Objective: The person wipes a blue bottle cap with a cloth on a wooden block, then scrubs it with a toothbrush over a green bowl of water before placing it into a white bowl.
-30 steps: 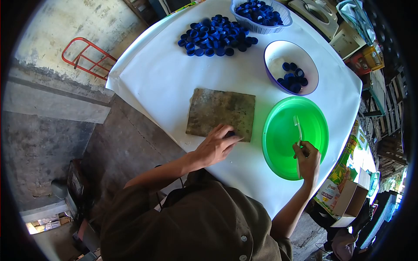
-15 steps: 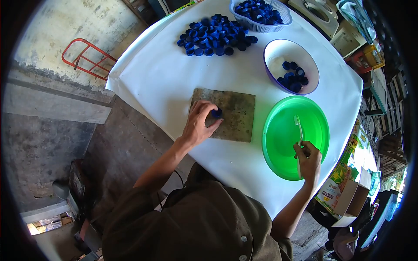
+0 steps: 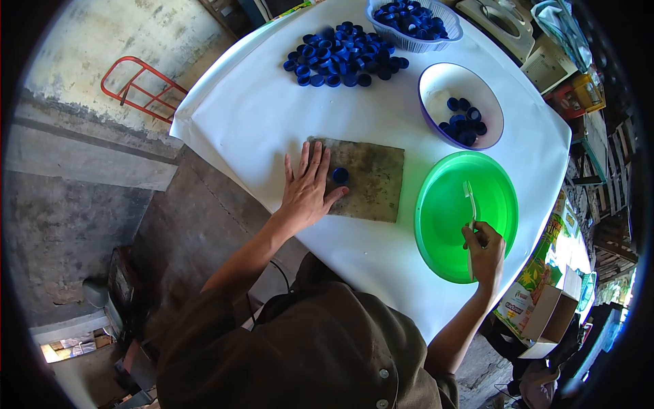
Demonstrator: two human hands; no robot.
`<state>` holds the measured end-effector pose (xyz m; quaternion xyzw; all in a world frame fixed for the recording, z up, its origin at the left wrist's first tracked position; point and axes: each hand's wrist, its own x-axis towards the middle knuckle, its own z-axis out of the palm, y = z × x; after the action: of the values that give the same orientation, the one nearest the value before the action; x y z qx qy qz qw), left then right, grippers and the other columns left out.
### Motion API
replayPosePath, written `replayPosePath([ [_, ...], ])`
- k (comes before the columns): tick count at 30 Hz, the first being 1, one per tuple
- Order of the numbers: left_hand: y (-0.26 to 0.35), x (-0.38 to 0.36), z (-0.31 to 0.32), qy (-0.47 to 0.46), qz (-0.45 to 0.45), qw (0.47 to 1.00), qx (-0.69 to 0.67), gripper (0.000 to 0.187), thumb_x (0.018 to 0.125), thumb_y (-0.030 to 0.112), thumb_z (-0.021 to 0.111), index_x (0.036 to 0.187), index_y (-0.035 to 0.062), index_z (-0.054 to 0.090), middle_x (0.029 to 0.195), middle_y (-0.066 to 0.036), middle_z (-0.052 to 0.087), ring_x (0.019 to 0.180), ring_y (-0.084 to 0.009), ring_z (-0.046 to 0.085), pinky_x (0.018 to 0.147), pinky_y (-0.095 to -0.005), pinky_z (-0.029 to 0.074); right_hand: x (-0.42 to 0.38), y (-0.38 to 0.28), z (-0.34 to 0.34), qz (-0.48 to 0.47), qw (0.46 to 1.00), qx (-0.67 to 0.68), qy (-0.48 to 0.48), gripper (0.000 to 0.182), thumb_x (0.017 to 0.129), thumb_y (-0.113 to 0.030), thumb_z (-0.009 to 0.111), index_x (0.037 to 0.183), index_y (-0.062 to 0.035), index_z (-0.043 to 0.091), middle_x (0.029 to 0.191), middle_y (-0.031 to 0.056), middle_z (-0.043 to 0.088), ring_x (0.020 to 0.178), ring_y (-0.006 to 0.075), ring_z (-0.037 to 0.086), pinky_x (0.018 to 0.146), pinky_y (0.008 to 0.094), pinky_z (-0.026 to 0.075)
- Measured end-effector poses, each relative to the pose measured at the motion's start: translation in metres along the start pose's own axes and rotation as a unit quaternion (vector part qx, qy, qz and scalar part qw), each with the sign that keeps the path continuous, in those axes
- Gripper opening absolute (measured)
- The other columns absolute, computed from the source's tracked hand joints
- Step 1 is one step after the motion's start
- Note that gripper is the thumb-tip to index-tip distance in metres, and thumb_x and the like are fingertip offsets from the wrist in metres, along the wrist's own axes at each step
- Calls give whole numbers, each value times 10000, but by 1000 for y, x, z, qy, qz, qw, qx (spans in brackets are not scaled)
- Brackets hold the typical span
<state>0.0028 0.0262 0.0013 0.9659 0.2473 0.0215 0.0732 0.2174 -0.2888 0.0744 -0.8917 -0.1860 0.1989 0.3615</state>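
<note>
A single blue bottle cap (image 3: 340,176) lies on a worn brownish board (image 3: 373,184). My left hand (image 3: 308,189) rests at the board's left side with fingers spread, its thumb close beside the cap and nothing in it. Over the green basin (image 3: 426,249), my right hand (image 3: 484,253) grips a white toothbrush (image 3: 471,203) by its handle, bristle end pointing away from me. Several blue caps (image 3: 465,127) sit in a white bowl with a purple outside (image 3: 436,85), just beyond the basin.
A heap of blue caps (image 3: 343,56) spreads across the far part of the white-covered table (image 3: 252,129). Next to it stands a translucent basket (image 3: 415,44) filled with more caps. A red metal frame (image 3: 143,88) is beyond the left edge; an open cardboard box (image 3: 548,313) is at right.
My left hand has let go of the blue bottle cap and spread its fingers, leaving the cap on the board. My right hand still holds the toothbrush over the basin.
</note>
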Motion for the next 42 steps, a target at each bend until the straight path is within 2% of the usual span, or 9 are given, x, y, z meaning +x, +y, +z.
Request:
replayPosePath([
  [6, 6, 7, 5, 21, 42, 995, -89, 957, 976, 473, 606, 1600, 0, 55, 1643, -266, 155, 1541, -408, 115, 1237, -558, 104, -2, -1, -1, -4, 1000, 5, 8, 237, 881, -163, 743, 996, 43, 723, 655, 124, 685, 570, 156, 633, 593, 314, 476],
  [9, 3, 6, 9, 30, 52, 995, -78, 957, 979, 464, 604, 1603, 11, 38, 1647, -264, 144, 1540, -408, 122, 1231, -579, 102, -1, -3, 1, 0, 1000, 7, 10, 238, 879, -160, 744, 996, 46, 722, 658, 126, 684, 575, 160, 634, 597, 316, 477],
  [15, 12, 9, -14, 84, 35, 988, -125, 725, 882, 381, 765, 1488, 114, 470, 1565, -246, 315, 1504, -385, 219, 1199, -593, 194, -3, -6, -2, 8, 1000, 5, 5, 244, 877, -160, 744, 1002, 49, 721, 673, 133, 687, 593, 165, 640, 605, 315, 479],
  [16, 19, 8, -21, 134, 28, 981, -140, 507, 824, 302, 828, 1265, 108, 670, 1437, -176, 451, 1408, -364, 323, 1130, -590, 285, -3, -5, -2, 7, 1000, 4, 5, 246, 878, -161, 743, 1003, 49, 721, 674, 134, 687, 594, 165, 640, 605, 315, 479],
  [19, 18, 10, -30, 37, -2, 992, -124, 383, 836, 226, 811, 1167, 62, 706, 1276, -109, 560, 1251, -320, 467, 1072, -570, 330, -2, -3, 0, -1, 1000, 12, 10, 249, 880, -163, 744, 1006, 50, 721, 664, 130, 684, 584, 161, 638, 598, 318, 476],
  [25, 14, 20, -24, 81, 53, 973, -211, 300, 848, 120, 776, 1117, 7, 707, 1061, -115, 633, 998, -299, 611, 931, -428, 479, -1, -3, -1, 0, 1000, 3, 5, 247, 879, -158, 747, 1009, 50, 722, 664, 131, 688, 579, 154, 636, 590, 307, 473],
  [31, 14, 33, -31, 12, 47, 979, -198, 289, 842, 104, 766, 1101, -12, 715, 1055, -130, 641, 997, -323, 635, 885, -411, 520, -1, -2, -1, 0, 1000, 3, 6, 238, 876, -150, 748, 1002, 50, 722, 665, 127, 688, 574, 152, 632, 585, 307, 472],
  [34, 20, 34, -39, 62, 1, 969, -238, 285, 842, 104, 755, 1100, -11, 720, 1070, -136, 645, 967, -334, 647, 876, -417, 528, -3, -3, 0, 3, 1000, 9, 14, 232, 871, -147, 748, 998, 46, 724, 664, 126, 686, 575, 152, 631, 587, 310, 474],
  [42, 17, 41, -37, 55, 26, 975, -215, 285, 823, 80, 751, 1096, 3, 718, 1086, -145, 659, 957, -341, 652, 885, -417, 533, -1, -5, 0, -3, 1000, 9, 17, 252, 869, -160, 745, 1011, 46, 725, 670, 124, 687, 584, 161, 641, 591, 318, 482],
])
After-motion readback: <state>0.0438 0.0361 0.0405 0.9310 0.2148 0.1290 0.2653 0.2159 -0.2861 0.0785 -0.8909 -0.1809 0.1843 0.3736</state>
